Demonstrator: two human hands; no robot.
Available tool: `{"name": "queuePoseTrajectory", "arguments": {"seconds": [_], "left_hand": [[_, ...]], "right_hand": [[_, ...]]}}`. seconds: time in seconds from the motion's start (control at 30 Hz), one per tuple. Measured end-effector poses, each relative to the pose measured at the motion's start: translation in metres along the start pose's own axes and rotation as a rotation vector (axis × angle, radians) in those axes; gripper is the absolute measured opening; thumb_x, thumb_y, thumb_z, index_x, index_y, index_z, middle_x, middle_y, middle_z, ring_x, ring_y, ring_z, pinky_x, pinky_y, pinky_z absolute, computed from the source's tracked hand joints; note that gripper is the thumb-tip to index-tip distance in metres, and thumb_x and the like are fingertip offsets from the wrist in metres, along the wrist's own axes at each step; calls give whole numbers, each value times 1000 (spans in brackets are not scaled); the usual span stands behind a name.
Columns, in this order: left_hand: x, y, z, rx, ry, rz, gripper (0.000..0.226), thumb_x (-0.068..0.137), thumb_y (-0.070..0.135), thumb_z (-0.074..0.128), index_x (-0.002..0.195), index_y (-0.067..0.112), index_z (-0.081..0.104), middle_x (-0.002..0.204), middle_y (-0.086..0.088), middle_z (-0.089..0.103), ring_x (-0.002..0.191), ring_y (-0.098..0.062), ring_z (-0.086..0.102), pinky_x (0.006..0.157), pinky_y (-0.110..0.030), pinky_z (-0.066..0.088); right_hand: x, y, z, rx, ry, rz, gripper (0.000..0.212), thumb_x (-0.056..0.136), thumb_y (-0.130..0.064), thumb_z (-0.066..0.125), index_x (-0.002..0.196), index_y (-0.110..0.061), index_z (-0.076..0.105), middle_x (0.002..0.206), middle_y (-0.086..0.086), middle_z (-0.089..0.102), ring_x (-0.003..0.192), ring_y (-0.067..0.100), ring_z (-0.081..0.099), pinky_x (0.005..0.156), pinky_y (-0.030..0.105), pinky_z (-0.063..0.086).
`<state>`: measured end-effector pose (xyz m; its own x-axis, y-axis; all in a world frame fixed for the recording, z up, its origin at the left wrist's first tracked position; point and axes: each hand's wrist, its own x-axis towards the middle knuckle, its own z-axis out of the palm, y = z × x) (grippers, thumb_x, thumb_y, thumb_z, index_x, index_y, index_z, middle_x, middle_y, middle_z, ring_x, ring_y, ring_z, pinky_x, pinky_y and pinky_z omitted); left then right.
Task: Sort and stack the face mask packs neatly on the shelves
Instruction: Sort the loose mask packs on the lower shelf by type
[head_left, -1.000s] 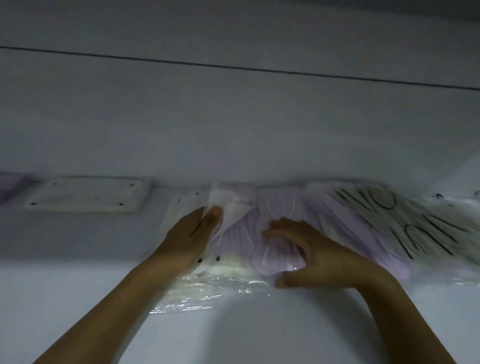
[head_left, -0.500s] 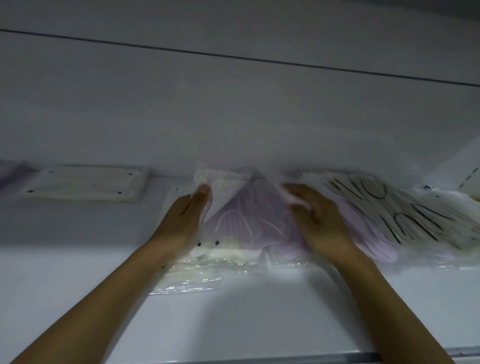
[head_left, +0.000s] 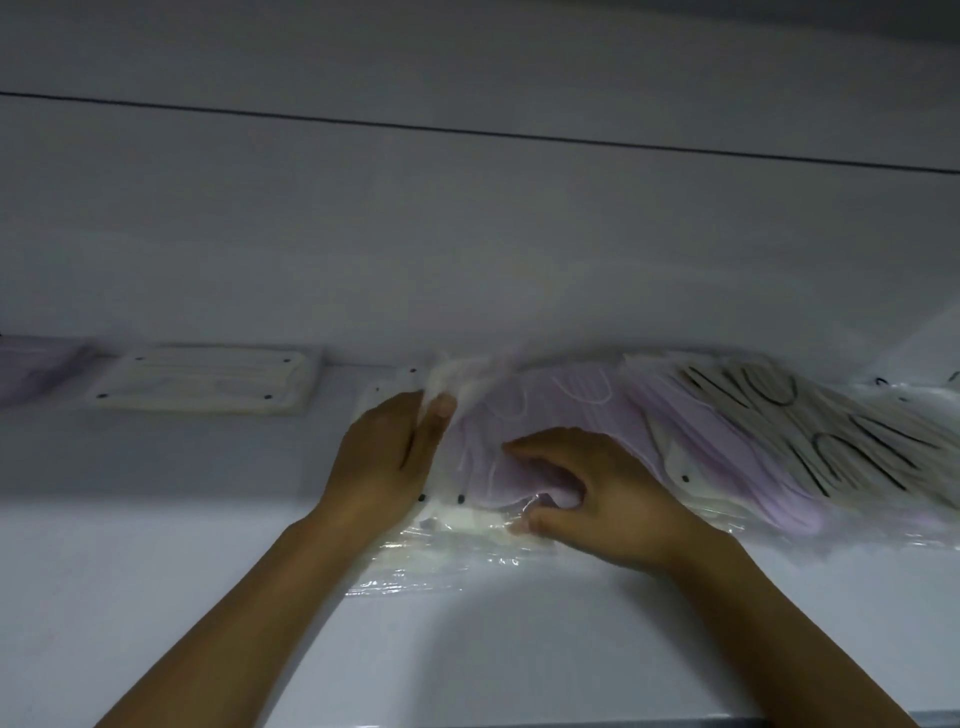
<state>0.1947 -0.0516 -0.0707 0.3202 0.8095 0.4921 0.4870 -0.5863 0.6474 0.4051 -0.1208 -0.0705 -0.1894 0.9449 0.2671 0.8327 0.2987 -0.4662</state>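
Observation:
A pile of face mask packs in clear plastic lies on the white shelf (head_left: 156, 597). A lilac pack (head_left: 540, 415) is on top in the middle. My left hand (head_left: 384, 462) holds the pile's left edge, thumb on a white pack (head_left: 447, 379). My right hand (head_left: 608, 493) grips the lilac pack's front edge, fingers curled on top and thumb tucked under it. Cream packs (head_left: 457, 525) lie beneath. To the right, more lilac packs (head_left: 727, 467) and packs with black ear loops (head_left: 810, 421) fan out.
A flat cream mask pack (head_left: 208, 384) lies apart at the shelf's back left, and a lilac pack (head_left: 31, 369) shows at the far left edge. The shelf's back wall (head_left: 467, 234) rises close behind the piles. The shelf's front edge (head_left: 571, 719) runs along the bottom.
My right hand came back from the rear of the lilac pack to its front edge and now grips it. My left hand stays on the pile's left side.

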Motion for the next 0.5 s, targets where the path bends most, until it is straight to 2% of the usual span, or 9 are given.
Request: {"name": "queuePoseTrajectory", "arguments": {"seconds": [0.07, 0.13, 0.2, 0.27, 0.37, 0.43, 0.5], "left_hand": [[-2, -2, 4, 143, -156, 57, 39, 90, 60, 22, 68, 33, 40, 64, 11, 47, 65, -12, 45, 58, -21, 30], [-4, -3, 6, 187, -211, 71, 41, 90, 67, 18, 76, 37, 42, 72, 12, 49, 73, -11, 46, 64, -25, 32], [-4, -2, 5, 157, -206, 59, 37, 94, 62, 22, 70, 39, 37, 68, 14, 46, 68, -9, 45, 61, -18, 32], [-3, 0, 4, 165, -205, 69, 32, 91, 57, 22, 67, 40, 33, 66, 15, 44, 63, -3, 43, 60, -11, 29], [-2, 1, 4, 187, -232, 62, 31, 88, 56, 20, 68, 37, 34, 65, 15, 43, 62, -1, 42, 61, -27, 29], [-2, 1, 3, 198, -238, 57, 33, 87, 56, 19, 69, 35, 36, 65, 15, 44, 63, -3, 43, 64, -30, 28], [-2, 1, 4, 197, -228, 68, 32, 88, 56, 20, 67, 36, 34, 63, 15, 43, 61, -1, 42, 64, -30, 28]], "right_hand": [[-2, 3, -6, 91, -7, 34, 59, 68, -43, 79, 122, -40, 56, 118, -27, 55, 111, -6, 51, 90, 12, 40], [-6, 10, -10, 123, 7, 30, 56, 66, -38, 74, 119, -40, 54, 119, -23, 55, 111, -3, 52, 88, 11, 42], [-7, 16, -10, 100, 7, 45, 53, 64, -37, 67, 116, -40, 54, 119, -21, 54, 108, -1, 52, 85, 10, 40], [-5, 20, -8, 17, 46, 24, 44, 65, -31, 64, 109, -34, 60, 114, -21, 56, 102, 1, 54, 81, 16, 43], [0, 17, -7, -72, 187, -60, 27, 70, -21, 57, 93, -25, 70, 96, -18, 66, 89, 2, 59, 81, 27, 47], [1, 15, -7, -61, 222, -69, 35, 68, -22, 49, 93, -27, 72, 94, -18, 69, 88, 3, 61, 82, 28, 47], [0, 14, -11, 43, 143, -44, 38, 65, -27, 56, 100, -34, 70, 101, -19, 68, 93, 4, 62, 80, 28, 51]]}}
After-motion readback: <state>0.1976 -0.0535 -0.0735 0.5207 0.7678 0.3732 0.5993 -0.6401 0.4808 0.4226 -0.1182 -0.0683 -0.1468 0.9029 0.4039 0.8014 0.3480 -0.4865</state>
